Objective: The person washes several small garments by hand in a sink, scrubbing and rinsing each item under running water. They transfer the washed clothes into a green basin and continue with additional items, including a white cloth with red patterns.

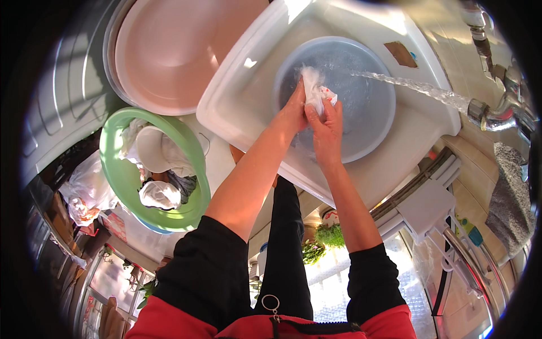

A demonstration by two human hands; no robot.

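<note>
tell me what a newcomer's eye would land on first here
Probably the water stream shooting from the tap at right into the blue-grey basin. There, the right hand holds a white cloth against the left hand. At left, the green tub stands out.

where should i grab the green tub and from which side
The green tub is probably best taken by its right-hand rim, coming from the right, nearer the person: that curved edge stands exposed, whereas cloths and a white container lie inside.
</note>
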